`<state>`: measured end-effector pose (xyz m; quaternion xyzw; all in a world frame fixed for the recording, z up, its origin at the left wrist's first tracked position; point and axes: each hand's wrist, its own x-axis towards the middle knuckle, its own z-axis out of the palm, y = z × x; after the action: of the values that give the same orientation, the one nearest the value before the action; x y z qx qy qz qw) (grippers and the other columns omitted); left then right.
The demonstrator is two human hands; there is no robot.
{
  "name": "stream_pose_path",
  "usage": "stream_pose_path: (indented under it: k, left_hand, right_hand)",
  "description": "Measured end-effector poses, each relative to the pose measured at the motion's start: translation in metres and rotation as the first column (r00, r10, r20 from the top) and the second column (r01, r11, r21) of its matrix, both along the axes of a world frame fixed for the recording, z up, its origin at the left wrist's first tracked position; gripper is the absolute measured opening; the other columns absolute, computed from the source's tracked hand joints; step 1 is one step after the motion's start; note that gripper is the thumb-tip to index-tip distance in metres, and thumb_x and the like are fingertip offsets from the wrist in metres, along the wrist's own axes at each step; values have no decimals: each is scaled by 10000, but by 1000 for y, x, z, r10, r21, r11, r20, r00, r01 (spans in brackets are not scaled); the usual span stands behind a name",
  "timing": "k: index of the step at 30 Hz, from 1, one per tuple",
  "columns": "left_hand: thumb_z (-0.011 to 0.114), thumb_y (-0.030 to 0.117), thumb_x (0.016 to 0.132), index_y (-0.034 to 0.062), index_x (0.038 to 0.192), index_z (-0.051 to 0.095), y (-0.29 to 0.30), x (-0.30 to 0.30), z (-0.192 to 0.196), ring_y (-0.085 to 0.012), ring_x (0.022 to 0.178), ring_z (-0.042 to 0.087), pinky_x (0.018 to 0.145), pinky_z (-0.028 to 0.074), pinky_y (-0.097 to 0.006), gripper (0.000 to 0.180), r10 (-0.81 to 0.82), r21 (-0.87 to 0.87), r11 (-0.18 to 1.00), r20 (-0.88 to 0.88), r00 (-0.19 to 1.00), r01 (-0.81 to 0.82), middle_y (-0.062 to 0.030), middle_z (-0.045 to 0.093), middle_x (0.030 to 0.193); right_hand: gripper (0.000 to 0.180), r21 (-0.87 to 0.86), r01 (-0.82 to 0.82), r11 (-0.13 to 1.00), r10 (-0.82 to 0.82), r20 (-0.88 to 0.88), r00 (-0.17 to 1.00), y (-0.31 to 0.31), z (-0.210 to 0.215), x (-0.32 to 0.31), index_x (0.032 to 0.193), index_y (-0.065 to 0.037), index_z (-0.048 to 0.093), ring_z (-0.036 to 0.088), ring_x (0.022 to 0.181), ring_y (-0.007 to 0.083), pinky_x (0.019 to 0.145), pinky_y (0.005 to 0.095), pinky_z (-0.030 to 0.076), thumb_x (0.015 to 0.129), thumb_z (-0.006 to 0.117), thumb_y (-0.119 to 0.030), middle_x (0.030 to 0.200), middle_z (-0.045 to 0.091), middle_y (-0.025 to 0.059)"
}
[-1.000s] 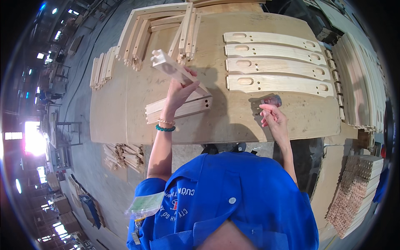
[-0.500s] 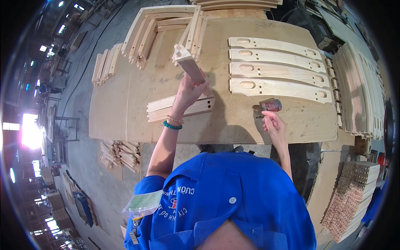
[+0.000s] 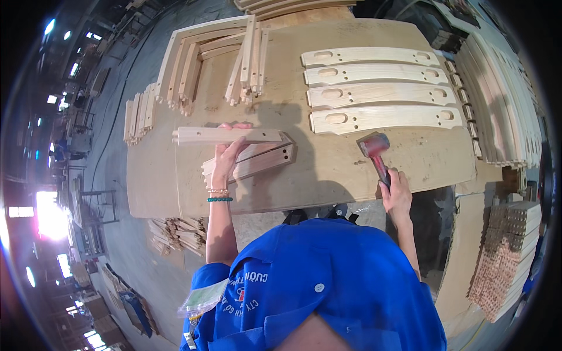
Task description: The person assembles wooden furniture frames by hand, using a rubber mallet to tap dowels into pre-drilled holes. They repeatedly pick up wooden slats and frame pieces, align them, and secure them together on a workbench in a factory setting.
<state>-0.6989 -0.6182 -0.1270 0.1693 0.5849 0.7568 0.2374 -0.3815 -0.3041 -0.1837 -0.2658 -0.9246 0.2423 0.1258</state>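
My left hand (image 3: 229, 153) is closed around a pale wooden rail (image 3: 260, 136), held roughly level across the left half of the table. Just below it, two wooden pieces (image 3: 263, 162) with dark holes at their right ends lie side by side on the tabletop. In my right hand (image 3: 397, 193) is the dark handle of a mallet (image 3: 375, 147) with a red and grey head. That head is over the table's right part, near a small dark flat patch. Several curved slats (image 3: 380, 120) with oval slots lie in a row beyond the mallet.
Assembled wooden frames (image 3: 186, 73) stand at the table's far left, beside a bundle of short sticks (image 3: 140, 114). Stacked curved boards (image 3: 497, 105) line the right side. A pile of wood pieces (image 3: 178, 234) sits on the floor below the left edge of the cardboard-covered table (image 3: 158, 193).
The rail in my left hand has swung from steeply raised to nearly level and moved left. The mallet's handle has come into view as my right hand shifted nearer to me.
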Motion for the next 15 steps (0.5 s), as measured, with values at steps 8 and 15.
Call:
stream_pose_path:
  k: [8,15]
  left_hand:
    - [561,-4,905,178,1150,393,-4,4,-2,-278,1246,501,951,541,-354,348,45,70,996,126,991,-55,-136,488,1297]
    - [608,-40,865,130,1149,404,9,12,9,-195,1117,567,845,542,-277,389,99,-142,984,-88,991,-111,-103,524,1235]
  right_hand:
    - [371,-11,13,1000,-13,-30,999,-2,8,-1,1180,-84,511,572,904,370,727,444,481,841,650,-142,999,542,155]
    - [363,-19,7,1000,-8,-28,1000,0,7,-1,1182,-88,509,578,897,370,725,444,483,848,638,-151,1002,545,154]
